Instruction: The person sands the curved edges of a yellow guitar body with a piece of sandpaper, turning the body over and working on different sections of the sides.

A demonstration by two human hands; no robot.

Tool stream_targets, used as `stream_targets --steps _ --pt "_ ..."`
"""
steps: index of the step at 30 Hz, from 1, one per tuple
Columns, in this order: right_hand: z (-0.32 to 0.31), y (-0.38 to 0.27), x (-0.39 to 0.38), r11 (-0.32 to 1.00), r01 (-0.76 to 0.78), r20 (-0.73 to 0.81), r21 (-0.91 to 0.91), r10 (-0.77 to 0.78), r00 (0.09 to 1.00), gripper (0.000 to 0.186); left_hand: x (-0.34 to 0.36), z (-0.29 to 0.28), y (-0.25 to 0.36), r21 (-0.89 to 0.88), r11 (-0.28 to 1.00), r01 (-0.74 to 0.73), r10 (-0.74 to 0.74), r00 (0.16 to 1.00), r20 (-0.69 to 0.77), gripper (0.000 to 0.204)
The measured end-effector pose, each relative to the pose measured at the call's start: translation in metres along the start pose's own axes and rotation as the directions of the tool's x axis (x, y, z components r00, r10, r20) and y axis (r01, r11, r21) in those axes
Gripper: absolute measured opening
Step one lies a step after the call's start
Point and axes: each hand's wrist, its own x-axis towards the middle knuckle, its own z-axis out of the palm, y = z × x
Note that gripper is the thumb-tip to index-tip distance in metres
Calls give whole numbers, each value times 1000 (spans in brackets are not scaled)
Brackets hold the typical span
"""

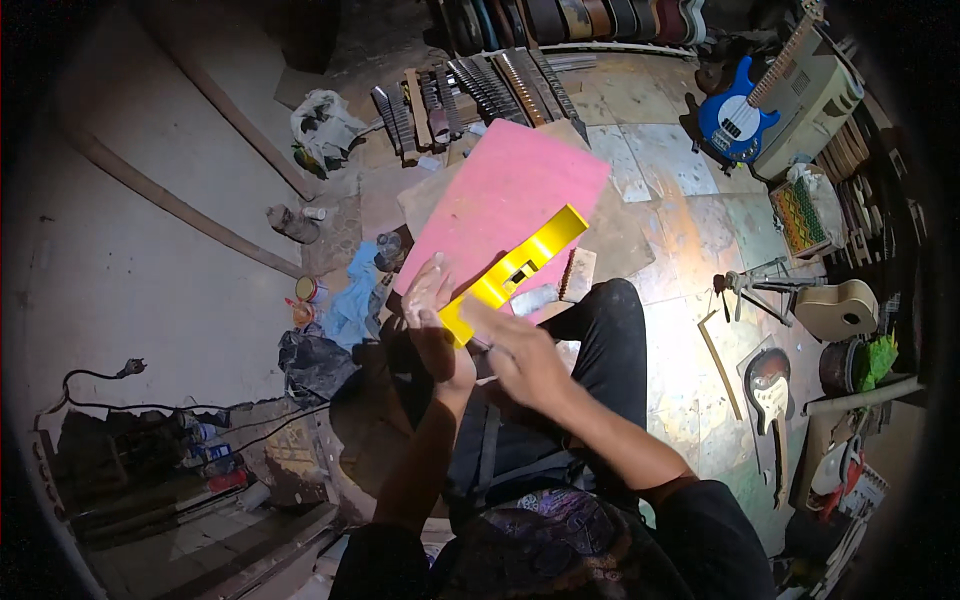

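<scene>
A cluttered workshop floor of worn boards spreads under a seated person, with a pale wall far to the left of the hands. Left of the left hand, a black cable with a plug trails down the wall, and a dark bag and blue cloth lie on the floor nearby.

The left hand is raised with its fingers spread and the palm against the near end of a yellow level; it is not closed around it. The level slants up and away to the right from that hand, over a pink sheet lying on the floor beyond both hands. Further off, above the sheet, a row of guitar necks lies side by side.

The right hand sits just right of the left, its fingers stretched toward the level's near end; whether it grips the level cannot be told. The person's black-trousered knee rises just right of this hand.

Well to the right, a tripod stands, with a blue guitar beyond it, a pale guitar body and a dark guitar body.
</scene>
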Motion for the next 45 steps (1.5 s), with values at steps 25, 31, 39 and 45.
stream_targets --steps 25,31,39,45 --pt "-14 -1 6 992 -115 70 45 112 991 59 -7 4 -1 6 999 -54 53 989 136 84" --pt "-15 5 17 995 -70 34 -69 72 997 60 -19 9 8 66 998 -23 14 990 138 87" --pt "-14 5 8 984 -162 65 -79 168 984 64 -18 11 6 252 953 -171 128 976 177 75" --pt "-14 -5 4 989 -148 113 -15 149 982 66 -10 -7 9 465 830 -308 158 929 334 61"
